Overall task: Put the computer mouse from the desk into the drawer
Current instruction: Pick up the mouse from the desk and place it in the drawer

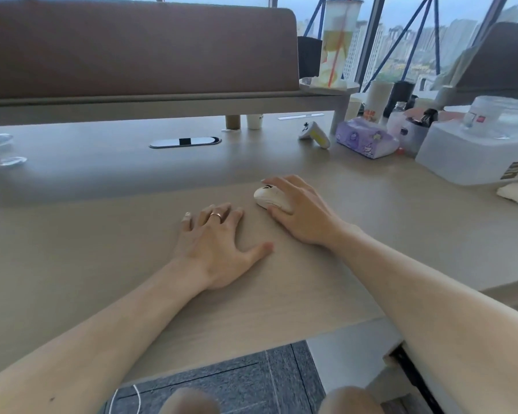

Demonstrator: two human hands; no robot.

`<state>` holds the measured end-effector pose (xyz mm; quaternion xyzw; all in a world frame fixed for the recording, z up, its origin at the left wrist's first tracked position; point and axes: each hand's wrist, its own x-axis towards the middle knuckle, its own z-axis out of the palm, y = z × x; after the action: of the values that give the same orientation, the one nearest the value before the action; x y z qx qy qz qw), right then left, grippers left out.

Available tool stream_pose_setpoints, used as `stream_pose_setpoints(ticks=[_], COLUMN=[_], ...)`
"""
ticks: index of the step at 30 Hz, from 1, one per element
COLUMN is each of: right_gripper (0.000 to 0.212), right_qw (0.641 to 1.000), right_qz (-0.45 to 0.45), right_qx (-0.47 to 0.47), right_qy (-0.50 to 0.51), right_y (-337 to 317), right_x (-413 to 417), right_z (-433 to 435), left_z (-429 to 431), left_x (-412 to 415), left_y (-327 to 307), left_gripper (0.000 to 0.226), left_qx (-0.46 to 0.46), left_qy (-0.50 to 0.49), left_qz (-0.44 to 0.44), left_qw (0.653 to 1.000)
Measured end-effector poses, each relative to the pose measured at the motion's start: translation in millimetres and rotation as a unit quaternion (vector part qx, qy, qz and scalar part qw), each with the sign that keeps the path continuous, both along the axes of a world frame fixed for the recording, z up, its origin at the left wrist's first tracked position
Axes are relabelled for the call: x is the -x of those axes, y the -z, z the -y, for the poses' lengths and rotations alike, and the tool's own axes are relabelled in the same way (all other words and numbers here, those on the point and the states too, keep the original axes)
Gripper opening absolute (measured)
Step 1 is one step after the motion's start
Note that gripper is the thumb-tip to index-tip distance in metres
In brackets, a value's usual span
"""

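A white computer mouse (267, 196) rests on the beige desk (102, 234), a little right of centre. My right hand (302, 213) lies over its right and rear side, fingers curled around it and thumb pressed against its near edge. My left hand (219, 249) is flat on the desk just left of the mouse, fingers spread, a ring on one finger, holding nothing. The top edge of a white cabinet (350, 351) shows below the desk's front edge at lower right; whether it holds a drawer cannot be told.
A purple tissue pack (365, 138), a white handheld controller (314, 133) and a large clear plastic box (476, 150) crowd the right back of the desk. A tall drink cup (338, 43) stands on the shelf. A cable slot (185, 142) sits mid-desk. My knees show below.
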<state>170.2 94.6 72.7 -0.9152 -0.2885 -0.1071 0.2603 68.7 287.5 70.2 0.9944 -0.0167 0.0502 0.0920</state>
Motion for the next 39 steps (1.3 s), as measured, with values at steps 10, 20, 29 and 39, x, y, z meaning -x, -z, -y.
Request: stream_pose_setpoints(ticks=[10,20,29,39], right_gripper=[0.044,0.049,0.057,0.056], right_qw=[0.994,0.975,0.953,0.950], right_qz=[0.081,0.053,0.026,-0.035], right_qx=[-0.029,-0.044,-0.046,-0.009], right_qy=[0.074,0.212,0.298,0.309], right_y=[-9,-7,14,44], right_x=[99,222,276,265], right_z=[115,268,334,347], left_z=[-1,137,253,295], left_x=[3,4,18,56], left_y=[-1,2,1,56], left_gripper=[0.096,0.070,0.066,0.064], left_qx=[0.039,0.122,0.007,-0.012], left_qy=[0.071,0.216,0.328,0.490], left_qz=[0.036,0.043,0.034,0.093], left_qw=[0.996,0.968,0.944,0.867])
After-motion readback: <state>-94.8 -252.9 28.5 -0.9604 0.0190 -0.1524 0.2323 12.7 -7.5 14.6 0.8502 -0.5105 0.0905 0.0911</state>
